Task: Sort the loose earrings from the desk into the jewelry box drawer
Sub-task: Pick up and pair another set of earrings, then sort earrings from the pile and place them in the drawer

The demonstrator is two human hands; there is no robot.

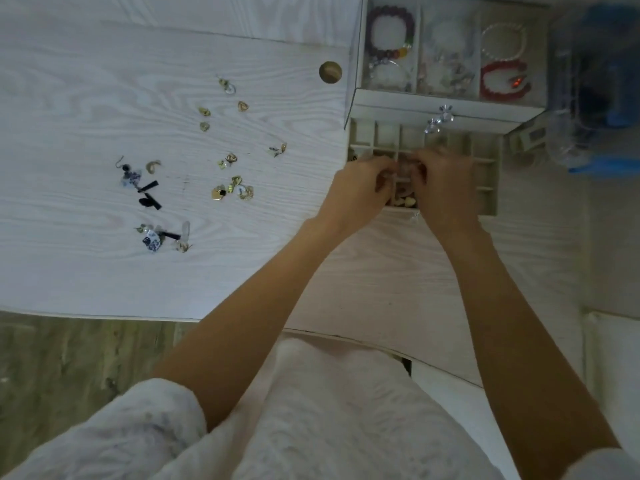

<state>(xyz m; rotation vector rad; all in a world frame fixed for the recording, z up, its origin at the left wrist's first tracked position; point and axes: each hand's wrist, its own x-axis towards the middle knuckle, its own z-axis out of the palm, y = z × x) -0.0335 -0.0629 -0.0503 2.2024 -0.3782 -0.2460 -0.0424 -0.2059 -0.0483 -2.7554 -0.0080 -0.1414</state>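
Earrings (221, 194) scattered loose on counter (86, 98), well left of open jewelry box drawer (485, 174). Left hand (360, 192) and right hand (446, 188) together over drawer compartments; fingers' grasp unclear.

This looks like a home, most likely a bedroom or dressing corner. A white wood-grain desk (104, 81) carries a scatter of small gold, black and blue-and-white earrings (221, 194), and a white jewelry box (446, 98) stands at its far right, its top tray holding a dark purple bead bracelet (388, 32) and a red bead bracelet (502, 81). Pale wood-look flooring (52, 358) shows below the desk edge, and the person wears a fluffy white fleece sleeve (138, 427), the sort of soft garment kept for indoors.
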